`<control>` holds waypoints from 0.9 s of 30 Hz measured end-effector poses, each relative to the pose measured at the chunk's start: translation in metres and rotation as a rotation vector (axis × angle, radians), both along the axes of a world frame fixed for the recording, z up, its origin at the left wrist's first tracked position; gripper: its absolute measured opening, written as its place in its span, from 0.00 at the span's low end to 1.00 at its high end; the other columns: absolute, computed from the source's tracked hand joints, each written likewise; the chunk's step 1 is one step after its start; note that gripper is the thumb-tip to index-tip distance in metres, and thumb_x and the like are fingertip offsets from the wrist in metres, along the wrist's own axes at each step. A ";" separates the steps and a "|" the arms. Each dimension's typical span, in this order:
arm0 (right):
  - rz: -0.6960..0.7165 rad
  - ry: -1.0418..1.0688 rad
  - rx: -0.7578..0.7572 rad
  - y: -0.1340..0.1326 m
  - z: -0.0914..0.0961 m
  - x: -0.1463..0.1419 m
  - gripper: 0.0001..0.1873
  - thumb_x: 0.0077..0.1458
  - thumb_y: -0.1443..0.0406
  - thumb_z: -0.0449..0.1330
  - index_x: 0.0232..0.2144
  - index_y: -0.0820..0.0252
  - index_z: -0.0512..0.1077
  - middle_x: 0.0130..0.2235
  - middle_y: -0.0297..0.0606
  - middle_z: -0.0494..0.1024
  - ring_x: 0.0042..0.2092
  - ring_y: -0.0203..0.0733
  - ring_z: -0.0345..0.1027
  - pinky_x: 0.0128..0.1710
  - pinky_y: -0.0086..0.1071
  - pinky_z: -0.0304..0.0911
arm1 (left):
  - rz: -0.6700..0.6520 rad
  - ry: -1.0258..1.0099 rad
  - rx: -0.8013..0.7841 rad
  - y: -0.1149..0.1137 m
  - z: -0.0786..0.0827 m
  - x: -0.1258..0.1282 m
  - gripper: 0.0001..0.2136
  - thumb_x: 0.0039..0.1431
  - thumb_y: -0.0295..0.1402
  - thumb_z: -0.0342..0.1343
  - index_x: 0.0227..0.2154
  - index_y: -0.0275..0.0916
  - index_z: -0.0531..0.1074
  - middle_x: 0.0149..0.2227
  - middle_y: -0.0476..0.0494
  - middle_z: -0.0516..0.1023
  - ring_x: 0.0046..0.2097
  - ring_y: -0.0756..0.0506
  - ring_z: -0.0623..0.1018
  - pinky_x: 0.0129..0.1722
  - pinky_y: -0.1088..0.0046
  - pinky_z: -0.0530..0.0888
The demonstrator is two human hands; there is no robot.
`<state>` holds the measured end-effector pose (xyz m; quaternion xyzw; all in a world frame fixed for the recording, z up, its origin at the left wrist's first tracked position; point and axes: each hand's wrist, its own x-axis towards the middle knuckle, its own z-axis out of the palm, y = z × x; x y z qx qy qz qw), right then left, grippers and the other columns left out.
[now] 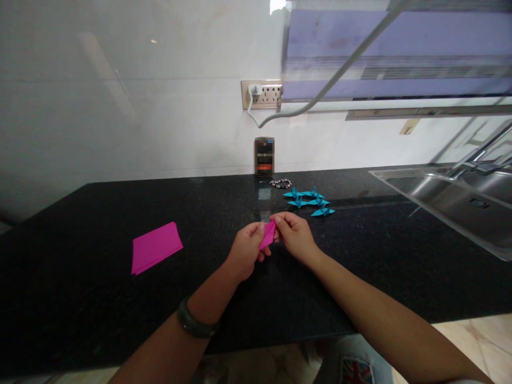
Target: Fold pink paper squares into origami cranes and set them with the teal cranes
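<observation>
A small piece of folded pink paper (268, 235) is held just above the black counter, between both hands. My left hand (247, 250) pinches its left side, thumb on top and fingers underneath. At its upper right corner, my right hand (295, 234) grips the paper between thumb and fingers. Part of the paper is hidden behind the fingers. Beyond my right hand stand several blue paper cranes (319, 202) in a loose group. A stack of pink paper sheets (156, 246) lies flat to the left.
A phone (264, 156) leans upright against the wall, with a beaded bracelet (281, 183) beside it. A steel sink (472, 202) with a tap is set into the counter (216, 202) at right. A cable (320, 96) runs from the wall socket (262, 95).
</observation>
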<state>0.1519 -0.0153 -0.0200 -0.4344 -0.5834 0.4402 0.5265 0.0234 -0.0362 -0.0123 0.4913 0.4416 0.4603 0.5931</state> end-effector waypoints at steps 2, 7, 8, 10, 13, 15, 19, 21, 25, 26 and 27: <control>0.006 -0.007 0.011 -0.001 0.000 0.000 0.12 0.51 0.59 0.51 0.32 0.61 0.68 0.19 0.31 0.66 0.20 0.32 0.61 0.21 0.27 0.61 | -0.008 -0.029 -0.026 0.000 -0.001 -0.001 0.17 0.52 0.45 0.47 0.31 0.34 0.68 0.18 0.51 0.66 0.15 0.56 0.64 0.11 0.84 0.56; 0.018 -0.010 0.011 -0.004 0.002 -0.001 0.14 0.51 0.58 0.52 0.32 0.62 0.69 0.19 0.30 0.66 0.20 0.31 0.60 0.20 0.26 0.59 | 0.043 -0.073 -0.095 0.001 -0.002 -0.002 0.16 0.50 0.42 0.52 0.34 0.34 0.68 0.22 0.49 0.70 0.17 0.56 0.68 0.13 0.83 0.61; 0.026 -0.002 0.001 -0.005 0.002 -0.002 0.14 0.50 0.57 0.52 0.32 0.62 0.69 0.19 0.30 0.66 0.19 0.31 0.60 0.20 0.26 0.59 | 0.067 -0.075 -0.093 0.001 -0.002 -0.002 0.16 0.49 0.42 0.53 0.35 0.34 0.68 0.22 0.49 0.71 0.18 0.55 0.69 0.14 0.83 0.61; 0.043 0.006 -0.019 -0.006 0.002 -0.003 0.14 0.49 0.58 0.54 0.33 0.63 0.69 0.19 0.30 0.66 0.19 0.30 0.59 0.20 0.26 0.58 | 0.116 -0.072 -0.074 0.001 -0.002 -0.002 0.16 0.49 0.42 0.53 0.36 0.34 0.69 0.22 0.49 0.71 0.18 0.55 0.69 0.14 0.83 0.62; 0.047 0.002 -0.028 -0.006 0.002 -0.004 0.13 0.48 0.60 0.55 0.32 0.64 0.71 0.18 0.30 0.67 0.18 0.30 0.59 0.20 0.26 0.58 | 0.154 -0.062 -0.047 0.002 -0.004 -0.003 0.17 0.49 0.42 0.54 0.36 0.34 0.69 0.22 0.48 0.71 0.18 0.54 0.70 0.14 0.82 0.63; 0.032 0.003 -0.025 -0.006 0.002 -0.005 0.12 0.48 0.61 0.55 0.32 0.64 0.71 0.18 0.30 0.67 0.18 0.30 0.59 0.20 0.26 0.58 | 0.150 -0.057 -0.036 0.002 -0.004 -0.004 0.17 0.48 0.42 0.54 0.36 0.33 0.69 0.23 0.48 0.71 0.18 0.54 0.70 0.14 0.82 0.62; 0.005 0.004 -0.031 -0.006 0.002 -0.005 0.12 0.47 0.61 0.55 0.30 0.63 0.72 0.18 0.30 0.67 0.19 0.30 0.59 0.20 0.26 0.58 | 0.146 -0.040 -0.034 0.002 -0.003 -0.003 0.17 0.48 0.41 0.55 0.36 0.33 0.70 0.21 0.48 0.71 0.18 0.54 0.69 0.14 0.82 0.62; -0.007 0.006 -0.037 -0.006 0.003 -0.006 0.12 0.47 0.61 0.55 0.30 0.63 0.72 0.18 0.30 0.68 0.19 0.30 0.59 0.20 0.26 0.58 | 0.151 -0.029 -0.038 0.002 -0.002 -0.003 0.17 0.47 0.41 0.55 0.36 0.32 0.70 0.21 0.48 0.71 0.18 0.54 0.69 0.14 0.82 0.62; -0.020 -0.004 -0.034 -0.006 0.003 -0.007 0.12 0.47 0.61 0.55 0.30 0.63 0.72 0.18 0.31 0.68 0.19 0.30 0.60 0.19 0.25 0.58 | 0.163 -0.004 -0.026 0.002 -0.001 -0.002 0.16 0.47 0.39 0.56 0.35 0.32 0.71 0.20 0.49 0.71 0.17 0.54 0.69 0.14 0.81 0.61; -0.019 -0.008 -0.033 -0.006 0.003 -0.007 0.11 0.47 0.61 0.55 0.29 0.63 0.72 0.18 0.31 0.68 0.19 0.30 0.60 0.19 0.25 0.58 | 0.166 0.008 -0.019 0.002 -0.001 -0.002 0.15 0.47 0.39 0.56 0.35 0.32 0.71 0.19 0.49 0.70 0.17 0.55 0.68 0.14 0.81 0.61; -0.017 -0.011 -0.032 -0.006 0.003 -0.007 0.11 0.47 0.61 0.55 0.29 0.63 0.72 0.18 0.31 0.68 0.19 0.30 0.60 0.19 0.25 0.58 | 0.170 0.022 -0.008 0.002 -0.001 -0.002 0.15 0.47 0.39 0.55 0.34 0.32 0.71 0.18 0.49 0.70 0.17 0.55 0.67 0.14 0.82 0.60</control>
